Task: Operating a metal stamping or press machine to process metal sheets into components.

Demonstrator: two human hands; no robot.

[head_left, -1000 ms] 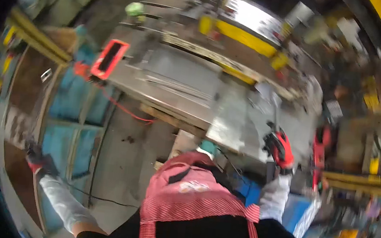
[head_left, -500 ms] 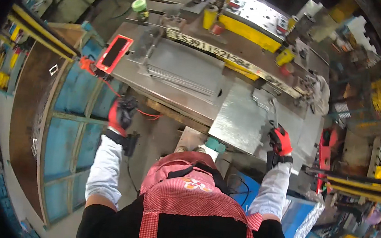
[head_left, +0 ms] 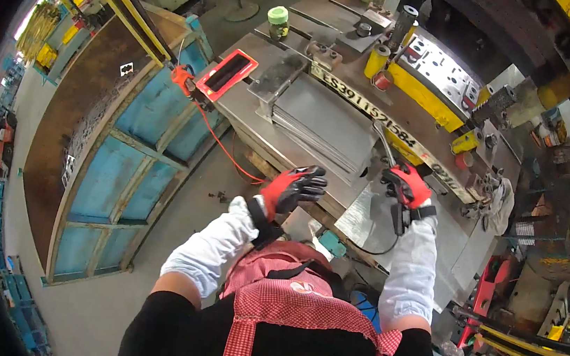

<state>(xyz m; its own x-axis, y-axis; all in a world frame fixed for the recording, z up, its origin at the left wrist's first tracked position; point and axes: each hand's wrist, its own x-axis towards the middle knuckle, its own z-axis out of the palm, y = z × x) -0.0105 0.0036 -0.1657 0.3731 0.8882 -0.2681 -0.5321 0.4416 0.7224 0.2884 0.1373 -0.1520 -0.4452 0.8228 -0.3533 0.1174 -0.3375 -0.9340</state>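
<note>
My right hand point(head_left: 410, 187), in a red and black glove, is closed around a slim metal rod-shaped tool point(head_left: 385, 144). The rod points away from me toward the right end of a stack of grey sheet-metal plates point(head_left: 324, 115); I cannot tell whether its tip touches them. My left hand point(head_left: 294, 189), gloved the same way, hovers in front of the stack's near edge. Its fingers are stretched out and hold nothing. Below my right hand, a shiny metal sheet point(head_left: 368, 219) lies on the work surface, partly covered by the hand and wrist.
Beyond the stack runs a press die with yellow blocks point(head_left: 424, 95). A red-framed tray point(head_left: 227, 75) and a green-lidded jar point(head_left: 278, 24) stand at the left of the bench. A blue-panelled bin point(head_left: 156, 135) is farther left. A whitish cloth point(head_left: 500, 202) lies at right.
My left hand has swung right toward the stack. My right hand has moved the tool from the shiny sheet toward the stack's right end. The view has turned and shifted.
</note>
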